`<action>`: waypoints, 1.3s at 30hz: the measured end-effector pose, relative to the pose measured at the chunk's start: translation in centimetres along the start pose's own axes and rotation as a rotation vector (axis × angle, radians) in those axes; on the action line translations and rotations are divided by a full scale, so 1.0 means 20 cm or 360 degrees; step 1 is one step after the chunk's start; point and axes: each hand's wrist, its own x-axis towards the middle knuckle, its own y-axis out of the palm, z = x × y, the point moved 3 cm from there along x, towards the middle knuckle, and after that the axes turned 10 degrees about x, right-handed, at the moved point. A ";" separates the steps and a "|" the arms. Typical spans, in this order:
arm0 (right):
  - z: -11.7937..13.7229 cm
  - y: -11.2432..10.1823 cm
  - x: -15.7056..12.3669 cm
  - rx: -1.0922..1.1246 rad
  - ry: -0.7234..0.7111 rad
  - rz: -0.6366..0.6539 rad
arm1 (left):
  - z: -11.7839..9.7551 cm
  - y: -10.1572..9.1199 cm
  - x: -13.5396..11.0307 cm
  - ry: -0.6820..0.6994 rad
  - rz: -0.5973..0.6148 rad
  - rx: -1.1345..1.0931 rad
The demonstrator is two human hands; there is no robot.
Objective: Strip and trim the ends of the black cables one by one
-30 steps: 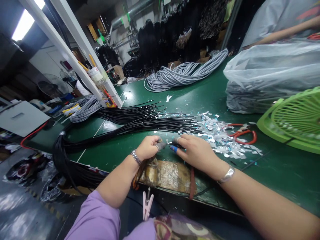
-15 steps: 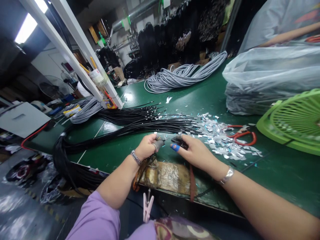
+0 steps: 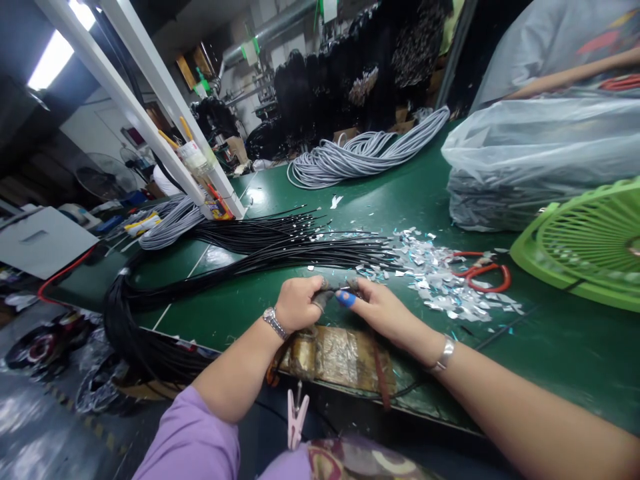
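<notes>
My left hand is closed, its grey-covered fingertips pinched together above a tape-wrapped block at the table's front edge. My right hand meets it there, also closed, with blue tape around the thumb. Between the two sets of fingertips shows a short dark length that looks like the end of a black cable; the fingers hide most of it. Just beyond my hands lies a long bundle of black cables, their ends pointing right.
Scraps of silvery foil litter the green table, with red-handled scissors beside them. A green fan and a plastic-wrapped stack stand at right. Grey cable coils lie at the back. A person's arm shows behind the stack.
My hands have come together; a gap between them has closed. My right-hand fingers, apart before, are now pressed against the left fingertips.
</notes>
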 end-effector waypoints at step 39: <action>0.07 0.01 -0.02 0.0750 0.0396 -0.0251 | 0.05 0.08 0.04 -0.0382 0.0707 -0.1237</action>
